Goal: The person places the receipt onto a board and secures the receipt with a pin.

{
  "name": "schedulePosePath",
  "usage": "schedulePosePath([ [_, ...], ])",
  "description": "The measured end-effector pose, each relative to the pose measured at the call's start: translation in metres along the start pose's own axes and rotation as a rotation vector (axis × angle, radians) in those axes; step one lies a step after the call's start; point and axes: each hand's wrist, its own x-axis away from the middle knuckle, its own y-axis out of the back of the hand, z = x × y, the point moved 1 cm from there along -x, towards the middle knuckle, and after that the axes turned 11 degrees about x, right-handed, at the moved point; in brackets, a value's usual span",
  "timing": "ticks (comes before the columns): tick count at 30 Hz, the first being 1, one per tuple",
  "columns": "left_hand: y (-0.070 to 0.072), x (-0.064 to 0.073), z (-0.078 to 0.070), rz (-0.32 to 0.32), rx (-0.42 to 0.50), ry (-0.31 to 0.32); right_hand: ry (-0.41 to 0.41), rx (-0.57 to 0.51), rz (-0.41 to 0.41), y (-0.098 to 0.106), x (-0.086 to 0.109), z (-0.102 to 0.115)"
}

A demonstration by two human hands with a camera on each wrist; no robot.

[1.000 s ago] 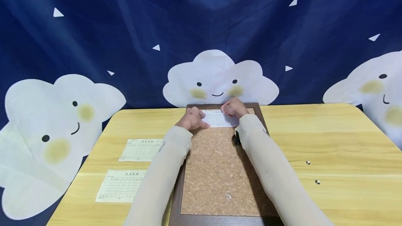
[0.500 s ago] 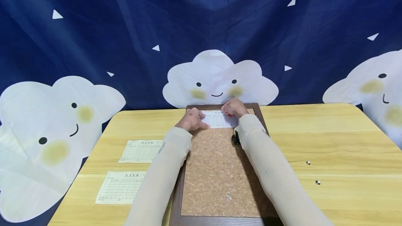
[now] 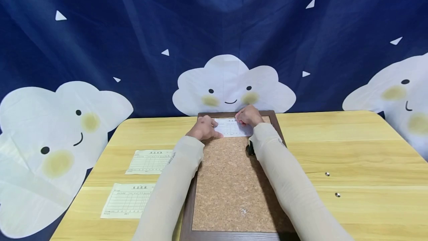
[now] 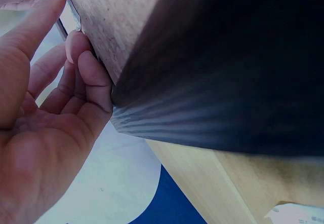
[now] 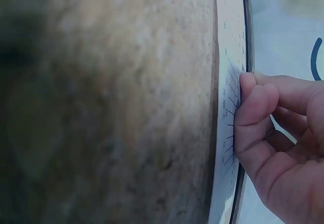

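Note:
A printed paper slip [image 3: 225,127] lies across the top of a brown-framed cork board [image 3: 227,185]. My left hand [image 3: 204,127] rests at the slip's left end, its thumb pressing near the lower left corner. In the left wrist view, the other fingers [image 4: 93,74] are bent beside the board's edge. At the slip's upper edge, right of its middle, my right hand [image 3: 249,115] pinches a small shiny thumbtack [image 3: 236,119], mostly hidden by the fingertips. The right wrist view shows thumb and index finger [image 5: 258,105] together against the slip [image 5: 228,117].
Left of the board, two more printed slips lie on the wooden table, a farther one [image 3: 148,161] and a nearer one [image 3: 128,200] partly behind the left sleeve. Two silver thumbtacks, one [image 3: 327,174] farther and one [image 3: 337,195] nearer, lie right of the board. A cloud-patterned curtain [image 3: 267,29] hangs behind.
The camera view has shifted very slightly. Both hands keep their places on the slip, and nothing else has visibly moved.

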Motion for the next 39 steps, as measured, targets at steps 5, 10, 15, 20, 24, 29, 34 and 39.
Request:
schedulePosePath([
  [5, 0.000, -0.001, 0.002, -0.002, 0.002, -0.009, -0.005, 0.016, -0.006, -0.001, 0.001, 0.002],
  [10, 0.000, 0.000, 0.003, 0.000, -0.001, -0.012, -0.024, 0.048, 0.001, -0.002, -0.003, 0.003],
  [15, 0.000, 0.000, 0.003, 0.000, -0.011, -0.022, -0.037, 0.064, 0.009, -0.003, -0.012, -0.001],
  [20, 0.000, 0.001, 0.002, 0.002, -0.008, -0.022, -0.035, 0.064, 0.014, -0.003, -0.013, -0.003],
  [24, 0.000, 0.001, 0.001, 0.002, -0.003, -0.018, -0.026, 0.056, 0.007, -0.001, -0.005, 0.000],
  [29, 0.001, 0.001, 0.000, 0.001, 0.005, -0.015, -0.020, 0.041, 0.006, -0.001, -0.004, 0.000],
  [34, 0.000, 0.001, 0.000, 0.003, -0.001, -0.022, -0.024, 0.040, 0.004, -0.002, -0.006, 0.000],
  [39, 0.001, 0.002, 0.001, 0.005, -0.012, -0.034, -0.023, 0.037, -0.001, -0.002, -0.005, -0.001],
])
